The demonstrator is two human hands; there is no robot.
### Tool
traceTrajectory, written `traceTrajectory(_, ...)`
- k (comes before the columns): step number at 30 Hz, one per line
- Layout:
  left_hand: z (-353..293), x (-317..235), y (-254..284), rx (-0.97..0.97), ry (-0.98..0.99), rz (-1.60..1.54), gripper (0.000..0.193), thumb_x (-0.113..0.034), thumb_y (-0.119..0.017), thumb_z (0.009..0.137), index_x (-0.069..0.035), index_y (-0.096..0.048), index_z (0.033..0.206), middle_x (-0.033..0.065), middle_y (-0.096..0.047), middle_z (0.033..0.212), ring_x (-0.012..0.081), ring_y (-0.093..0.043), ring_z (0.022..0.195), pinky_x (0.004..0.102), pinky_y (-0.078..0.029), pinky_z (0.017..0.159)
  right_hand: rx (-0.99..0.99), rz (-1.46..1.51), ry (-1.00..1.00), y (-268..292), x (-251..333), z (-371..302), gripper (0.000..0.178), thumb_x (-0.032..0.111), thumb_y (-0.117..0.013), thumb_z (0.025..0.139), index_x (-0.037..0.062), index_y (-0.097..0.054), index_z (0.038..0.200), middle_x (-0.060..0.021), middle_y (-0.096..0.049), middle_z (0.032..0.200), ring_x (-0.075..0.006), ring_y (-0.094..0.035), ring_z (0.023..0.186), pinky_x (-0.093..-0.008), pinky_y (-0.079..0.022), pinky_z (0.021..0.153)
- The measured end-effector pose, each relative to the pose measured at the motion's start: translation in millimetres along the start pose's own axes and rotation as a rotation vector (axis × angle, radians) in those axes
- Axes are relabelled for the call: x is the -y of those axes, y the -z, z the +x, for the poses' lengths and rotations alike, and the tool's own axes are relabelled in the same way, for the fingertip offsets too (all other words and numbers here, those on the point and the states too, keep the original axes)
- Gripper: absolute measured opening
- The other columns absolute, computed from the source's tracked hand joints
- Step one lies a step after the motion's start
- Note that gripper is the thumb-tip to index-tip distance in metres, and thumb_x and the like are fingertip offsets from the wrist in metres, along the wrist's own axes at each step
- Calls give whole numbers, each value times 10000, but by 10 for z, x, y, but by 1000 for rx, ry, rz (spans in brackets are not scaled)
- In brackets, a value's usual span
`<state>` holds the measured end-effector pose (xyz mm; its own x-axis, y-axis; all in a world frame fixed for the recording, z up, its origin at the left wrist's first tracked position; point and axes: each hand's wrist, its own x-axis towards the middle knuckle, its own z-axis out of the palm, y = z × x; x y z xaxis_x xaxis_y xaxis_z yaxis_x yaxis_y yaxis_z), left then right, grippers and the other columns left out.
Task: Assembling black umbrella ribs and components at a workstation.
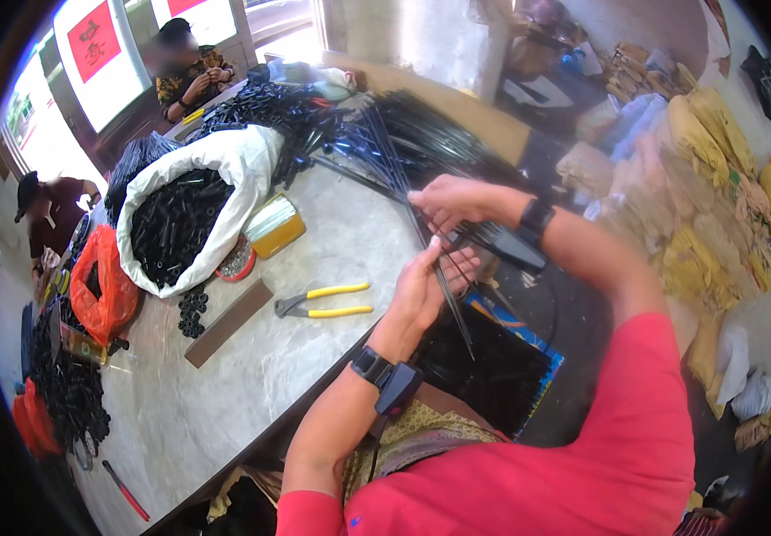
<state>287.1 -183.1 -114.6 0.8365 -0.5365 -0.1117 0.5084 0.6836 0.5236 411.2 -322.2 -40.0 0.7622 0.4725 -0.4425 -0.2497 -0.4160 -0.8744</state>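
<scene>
Thin black rods (446, 284): a small bundle, running from the big rod pile down past the table edge, lower ends hanging over a dark box with a blue rim (542, 375). Both hands are gripping it above the table's near edge.

Left hand (423, 290) is clenching around the bundle's middle, fingers wrapped, thumb side up. Right hand (452, 202) is pinching the same rods just above, fingers curled on them; a black part sits at that wrist, too blurred to tell what it is. Both wrists are wearing black bands.

Rod pile (421, 143) is fanning out across the far side of the stone table (251, 375). Yellow-handled pliers (325, 302) are lying near the left hand, jaws pointing left. Beside them a brown block (227, 323), then loose black caps (192, 313). White sack (225, 170) is standing open, full of small black tubes. Orange bag (104, 286) is sitting just left of it.

Two other people are working at the far left end.
</scene>
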Motion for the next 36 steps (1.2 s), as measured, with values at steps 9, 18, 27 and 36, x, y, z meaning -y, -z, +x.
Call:
traceTrajectory(9, -33, 20, 269, -220, -70, -117, 244, -137, -531, 984, 3, -529, 1184, 108, -612, 883, 238, -633, 818, 435, -564, 815, -102, -230, 187, -197, 175, -274, 330, 287, -630, 934, -15, -640, 1065, -104, -708, 878, -155, -695, 738, -266, -553, 593)
traceTrajectory(18, -121, -53, 197, -225, -131, 14, 243, -107, -530, 982, -6, -521, 1204, 124, -621, 971, 251, -643, 909, 426, -561, 819, -404, -717, 184, -91, 166, -26, 582, 557, -600, 903, -18, -679, 872, -144, -678, 762, -200, -679, 700, -367, -516, 599)
traceTrajectory(27, -126, -89, 208, -210, -62, -186, 266, -165, -449, 1013, 47, -519, 1158, 255, -601, 1207, 380, -619, 1121, 474, -520, 960, -109, -123, 116, -282, 2, 124, 295, 309, -765, 852, 37, -650, 837, -31, -640, 719, -124, -630, 633, -269, -504, 541)
traceTrajectory(36, -153, -99, 288, -343, -133, -53, 122, -74, -595, 948, 22, -567, 1017, 156, -660, 954, 294, -681, 905, 377, -585, 777, -215, 124, 109, -236, -134, 162, 292, 307, -813, 817, 103, -618, 744, 1, -635, 683, -85, -614, 571, -225, -455, 471)
